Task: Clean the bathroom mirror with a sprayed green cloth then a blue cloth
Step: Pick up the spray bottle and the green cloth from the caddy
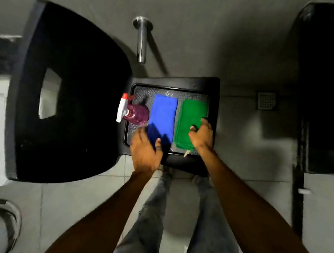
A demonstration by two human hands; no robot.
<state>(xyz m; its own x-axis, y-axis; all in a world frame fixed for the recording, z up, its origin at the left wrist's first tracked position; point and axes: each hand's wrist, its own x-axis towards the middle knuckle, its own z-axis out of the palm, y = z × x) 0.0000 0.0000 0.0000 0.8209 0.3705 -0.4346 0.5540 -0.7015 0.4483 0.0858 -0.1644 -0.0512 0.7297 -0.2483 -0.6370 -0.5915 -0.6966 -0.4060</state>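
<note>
So you're looking straight down at a small black plastic stool with a textured top [214, 102], and everything you need is laid out on it. The folded green cloth [188, 116] sits on the right side of the stool top, the folded blue cloth [163, 113] lies just beside it in the middle, and a spray bottle of pinkish-purple liquid with a white trigger and red nozzle [136, 113] stands at the left edge, just beside the blue one.

Your right hand [201, 136] is down on the green cloth's near right part, fingers curled over its edge and thumb pressing on top, so it looks like you've got a grip on it, though the cloth lies flat on the stool. Your left hand [145, 149] is at the near left corner of the stool, fingers loosely spread and resting over the near end of the blue cloth, not closed around anything. It's a bit blurred.

To the left of the stool there's a black toilet lid [71, 93], and a metal pipe [142, 39] sticks out of the grey wall above. Your jeans-clad legs [208, 226] stand on the pale tiled floor [263, 159].
</note>
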